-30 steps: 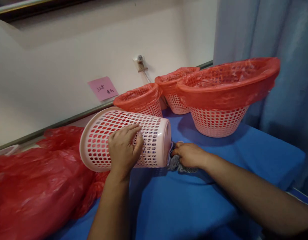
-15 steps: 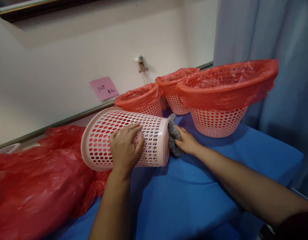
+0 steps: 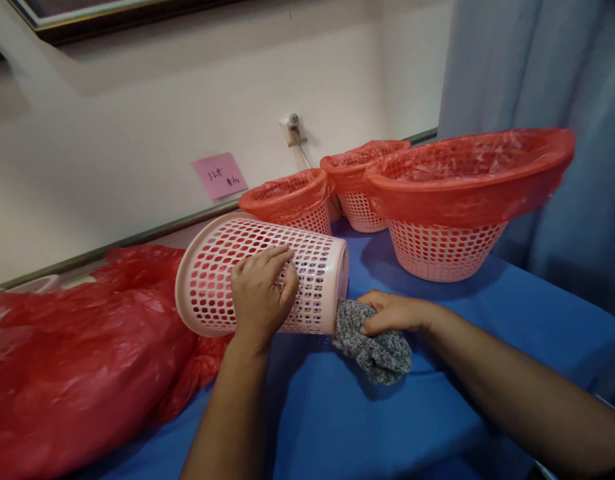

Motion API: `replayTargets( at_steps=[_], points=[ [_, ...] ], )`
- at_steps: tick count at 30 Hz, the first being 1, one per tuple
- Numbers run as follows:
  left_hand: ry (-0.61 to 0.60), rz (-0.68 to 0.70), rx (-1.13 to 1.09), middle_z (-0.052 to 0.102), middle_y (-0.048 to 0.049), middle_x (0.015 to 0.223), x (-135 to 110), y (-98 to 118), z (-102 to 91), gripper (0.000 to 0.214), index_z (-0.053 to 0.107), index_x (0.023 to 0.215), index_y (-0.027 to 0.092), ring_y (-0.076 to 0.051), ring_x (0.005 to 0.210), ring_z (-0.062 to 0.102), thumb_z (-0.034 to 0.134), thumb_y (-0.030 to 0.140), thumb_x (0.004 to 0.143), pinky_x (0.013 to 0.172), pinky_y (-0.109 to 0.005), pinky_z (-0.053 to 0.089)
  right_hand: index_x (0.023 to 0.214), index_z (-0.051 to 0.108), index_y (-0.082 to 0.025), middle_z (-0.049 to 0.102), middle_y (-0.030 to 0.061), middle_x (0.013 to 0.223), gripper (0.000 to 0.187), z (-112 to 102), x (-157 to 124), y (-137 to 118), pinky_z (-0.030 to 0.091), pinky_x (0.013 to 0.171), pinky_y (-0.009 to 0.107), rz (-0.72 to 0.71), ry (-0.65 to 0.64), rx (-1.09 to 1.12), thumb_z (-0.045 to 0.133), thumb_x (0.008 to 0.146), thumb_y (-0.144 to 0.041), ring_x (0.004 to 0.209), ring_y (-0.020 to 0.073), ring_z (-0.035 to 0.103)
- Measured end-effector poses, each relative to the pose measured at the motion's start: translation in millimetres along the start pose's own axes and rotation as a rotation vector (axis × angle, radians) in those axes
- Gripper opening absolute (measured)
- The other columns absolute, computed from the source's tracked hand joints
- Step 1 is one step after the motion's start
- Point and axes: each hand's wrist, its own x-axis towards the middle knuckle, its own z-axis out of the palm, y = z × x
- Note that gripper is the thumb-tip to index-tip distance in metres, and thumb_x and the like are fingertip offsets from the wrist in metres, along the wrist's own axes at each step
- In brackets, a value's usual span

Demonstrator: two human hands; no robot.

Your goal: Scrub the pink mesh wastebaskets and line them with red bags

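Observation:
A pink perforated plastic basket (image 3: 222, 273) lies on its side on the blue table (image 3: 387, 413), its open mouth facing left and its base facing right. My left hand (image 3: 261, 293) rests on its side wall with fingers curled over the holes, holding it steady. My right hand (image 3: 394, 312) grips a grey speckled cloth (image 3: 374, 347) at the lower edge of the basket's base; the cloth hangs down onto the table.
Three pink baskets lined with red plastic bags stand behind: a large one (image 3: 452, 200) at the right and two smaller ones (image 3: 292, 200) (image 3: 360, 180). A heap of red plastic bags (image 3: 77, 360) covers the left. A pink note (image 3: 218, 175) and a wall socket (image 3: 293, 128) are on the wall.
My right hand with the cloth went from low beside the basket's base up onto its face, then back down to its lower edge. The left hand stayed on the basket.

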Motion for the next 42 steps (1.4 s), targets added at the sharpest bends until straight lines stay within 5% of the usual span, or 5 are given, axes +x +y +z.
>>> replayTargets(
  at_steps=[16, 21, 27, 34, 42],
  points=[
    [0.007, -0.005, 0.006, 0.075, -0.0045, 0.123, -3, 1, -0.6, 0.027, 0.071, 0.114, 0.026, -0.028, 0.117, 0.066, 0.052, 0.029, 0.095, 0.102, -0.05, 0.04, 0.14, 0.045, -0.023, 0.068, 0.01, 0.119, 0.065, -30, 15, 9, 0.053, 0.096, 0.042, -0.193, 0.943, -0.237, 0.063, 0.078, -0.026, 0.107, 0.0249, 0.067],
    [0.014, -0.004, -0.002, 0.075, -0.005, 0.123, -3, 0, 0.4, 0.028, 0.072, 0.114, 0.025, -0.029, 0.116, 0.066, 0.052, 0.029, 0.094, 0.102, -0.051, 0.04, 0.148, 0.039, -0.027, 0.053, 0.0081, 0.144, 0.069, -6, 24, 15, 0.038, 0.115, 0.044, -0.545, 0.796, -0.353, 0.06, 0.082, -0.024, 0.133, 0.0227, 0.051],
    [0.014, -0.002, 0.005, 0.075, -0.0046, 0.122, -3, 0, 0.0, 0.027, 0.072, 0.113, 0.025, -0.028, 0.115, 0.067, 0.053, 0.029, 0.093, 0.102, -0.049, 0.04, 0.102, 0.07, -0.025, 0.063, 0.002, 0.108, 0.034, 0, 10, 4, 0.048, 0.1, 0.038, -0.694, 0.521, -0.331, 0.059, 0.074, -0.01, 0.105, 0.0187, 0.062],
    [0.014, -0.006, -0.001, 0.076, -0.0052, 0.121, -2, 1, 0.3, 0.028, 0.072, 0.113, 0.025, -0.028, 0.115, 0.067, 0.052, 0.029, 0.093, 0.102, -0.049, 0.041, 0.085, 0.076, -0.021, 0.068, 0.0003, 0.096, 0.043, -10, 0, 0, 0.051, 0.089, 0.032, -0.369, 0.01, -0.412, 0.051, 0.055, -0.002, 0.092, 0.0168, 0.065],
    [0.022, 0.003, -0.003, 0.075, -0.005, 0.122, -2, 1, 2.3, 0.028, 0.072, 0.113, 0.025, -0.028, 0.115, 0.067, 0.052, 0.029, 0.094, 0.103, -0.049, 0.041, 0.112, 0.064, -0.019, 0.071, 0.0066, 0.107, 0.042, -54, 25, 19, 0.053, 0.092, 0.04, -0.247, 1.052, -0.29, 0.054, 0.071, -0.023, 0.097, 0.0233, 0.067]
  ],
)
